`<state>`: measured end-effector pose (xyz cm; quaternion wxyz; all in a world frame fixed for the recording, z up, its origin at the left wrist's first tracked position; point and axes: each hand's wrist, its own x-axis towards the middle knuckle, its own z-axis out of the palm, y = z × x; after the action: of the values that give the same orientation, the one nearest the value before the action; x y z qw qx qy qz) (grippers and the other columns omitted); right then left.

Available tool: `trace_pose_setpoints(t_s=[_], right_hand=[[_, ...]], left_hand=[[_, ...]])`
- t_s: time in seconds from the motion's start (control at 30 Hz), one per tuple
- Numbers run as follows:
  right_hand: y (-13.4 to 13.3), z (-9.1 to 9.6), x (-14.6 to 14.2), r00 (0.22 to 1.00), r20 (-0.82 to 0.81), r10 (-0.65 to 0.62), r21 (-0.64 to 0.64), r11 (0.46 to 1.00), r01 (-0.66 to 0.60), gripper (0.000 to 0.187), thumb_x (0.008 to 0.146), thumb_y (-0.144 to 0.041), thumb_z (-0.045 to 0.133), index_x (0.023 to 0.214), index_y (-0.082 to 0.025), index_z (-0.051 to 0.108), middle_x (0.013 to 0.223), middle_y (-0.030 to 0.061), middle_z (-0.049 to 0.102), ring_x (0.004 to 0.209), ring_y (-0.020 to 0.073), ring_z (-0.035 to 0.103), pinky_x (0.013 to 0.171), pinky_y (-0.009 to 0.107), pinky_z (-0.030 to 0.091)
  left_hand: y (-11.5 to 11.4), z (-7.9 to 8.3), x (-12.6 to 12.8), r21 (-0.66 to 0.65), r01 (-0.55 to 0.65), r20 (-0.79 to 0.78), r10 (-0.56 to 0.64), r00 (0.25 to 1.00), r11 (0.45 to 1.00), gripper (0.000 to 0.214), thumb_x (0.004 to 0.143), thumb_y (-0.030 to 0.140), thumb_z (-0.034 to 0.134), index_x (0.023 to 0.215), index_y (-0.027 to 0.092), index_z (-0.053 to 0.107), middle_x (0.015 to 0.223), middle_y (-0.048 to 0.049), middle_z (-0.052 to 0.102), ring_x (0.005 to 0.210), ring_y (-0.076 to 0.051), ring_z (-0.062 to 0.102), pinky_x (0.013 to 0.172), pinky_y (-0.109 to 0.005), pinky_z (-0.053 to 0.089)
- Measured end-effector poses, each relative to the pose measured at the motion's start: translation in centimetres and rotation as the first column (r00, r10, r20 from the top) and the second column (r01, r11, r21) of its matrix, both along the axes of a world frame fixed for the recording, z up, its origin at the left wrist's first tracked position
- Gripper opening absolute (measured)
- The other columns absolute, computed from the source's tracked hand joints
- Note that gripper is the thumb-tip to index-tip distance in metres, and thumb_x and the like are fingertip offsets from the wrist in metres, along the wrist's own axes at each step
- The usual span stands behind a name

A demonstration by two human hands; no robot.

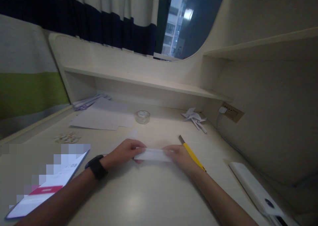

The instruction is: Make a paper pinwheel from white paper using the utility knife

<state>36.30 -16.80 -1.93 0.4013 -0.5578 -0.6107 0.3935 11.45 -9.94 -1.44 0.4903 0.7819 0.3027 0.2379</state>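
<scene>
A narrow strip of white paper (154, 155) stretches between my two hands, low over the pale desk. At its left end, my left hand (130, 150) pinches it between thumb and fingers; a dark watch sits on that wrist. Gripping the other end is my right hand (179, 155), its fingertips slightly blurred. Just beside the right hand lies a yellow utility knife (193, 156) with its blade end pointing away from me. A roll of clear tape (142, 117) rests on the desk beyond both hands.
White paper sheets (101, 115) lie at the back left, near a small pile of pale bits (67, 137). Paper pinwheels (194, 118) sit at the back right. A lit tablet (54, 186) is at left, a white device (253, 186) at right. A shelf (139, 80) overhangs the back.
</scene>
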Motion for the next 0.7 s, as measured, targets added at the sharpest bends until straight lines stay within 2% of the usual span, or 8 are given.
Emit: trace_pose_setpoints(t_s=[0.13, 0.33, 0.43, 0.57, 0.7], right_hand=[[-0.28, 0.59, -0.61, 0.997, 0.058, -0.057, 0.017, 0.998, 0.056, 0.021, 0.077, -0.03, 0.063, 0.083, -0.013, 0.075, 0.077, 0.0084, 0.072, 0.065, 0.0177, 0.064, 0.062, 0.027, 0.05], [-0.62, 0.52, -0.97, 0.999, 0.037, -0.019, -0.027, 0.999, 0.02, 0.024, 0.077, -0.032, 0.064, 0.086, -0.012, 0.075, 0.074, 0.0082, 0.072, 0.06, 0.0169, 0.063, 0.058, 0.026, 0.05], [-0.73, 0.69, -0.99, 0.999, 0.041, 0.011, -0.032, 0.999, -0.01, 0.025, 0.077, -0.033, 0.065, 0.085, -0.012, 0.075, 0.075, 0.0085, 0.072, 0.063, 0.0174, 0.064, 0.06, 0.027, 0.051], [-0.8, 0.98, -0.99, 0.999, 0.036, 0.007, -0.021, 1.0, -0.007, 0.027, 0.076, -0.035, 0.067, 0.088, -0.013, 0.075, 0.08, 0.0095, 0.072, 0.068, 0.0189, 0.065, 0.064, 0.028, 0.052], [-0.79, 0.94, -1.05, 0.999, 0.007, 0.035, 0.008, 0.999, -0.035, 0.033, 0.076, -0.04, 0.067, 0.091, -0.012, 0.074, 0.085, 0.0109, 0.072, 0.073, 0.02, 0.065, 0.066, 0.031, 0.053]], left_hand=[[0.02, 0.05, 0.04, 0.058, -0.006, -0.03, 0.008, 1.0, 0.998, 0.038, 0.086, 0.046, 0.052, 0.079, 0.011, 0.068, 0.066, -0.0047, 0.067, 0.059, -0.015, 0.06, 0.053, -0.023, 0.045], [-0.12, -0.43, 0.24, 0.097, 0.004, -0.033, -0.001, 0.999, 0.995, 0.032, 0.08, 0.04, 0.062, 0.094, 0.013, 0.07, 0.085, -0.0072, 0.071, 0.071, -0.018, 0.064, 0.061, -0.026, 0.047], [-0.48, -0.04, 0.27, 0.068, 0.046, -0.031, -0.044, 0.999, 0.997, 0.032, 0.083, 0.04, 0.059, 0.094, 0.012, 0.072, 0.08, -0.0076, 0.073, 0.069, -0.019, 0.065, 0.061, -0.026, 0.047], [-0.82, 0.49, 0.32, 0.034, 0.036, -0.018, -0.035, 0.999, 0.999, 0.033, 0.083, 0.039, 0.059, 0.093, 0.011, 0.073, 0.079, -0.0086, 0.073, 0.066, -0.018, 0.065, 0.058, -0.025, 0.046], [-0.78, 0.06, 0.43, -0.016, 0.061, 0.014, -0.061, 0.998, 0.998, 0.036, 0.083, 0.042, 0.058, 0.095, 0.011, 0.072, 0.083, -0.0095, 0.073, 0.065, -0.019, 0.066, 0.057, -0.025, 0.049]])
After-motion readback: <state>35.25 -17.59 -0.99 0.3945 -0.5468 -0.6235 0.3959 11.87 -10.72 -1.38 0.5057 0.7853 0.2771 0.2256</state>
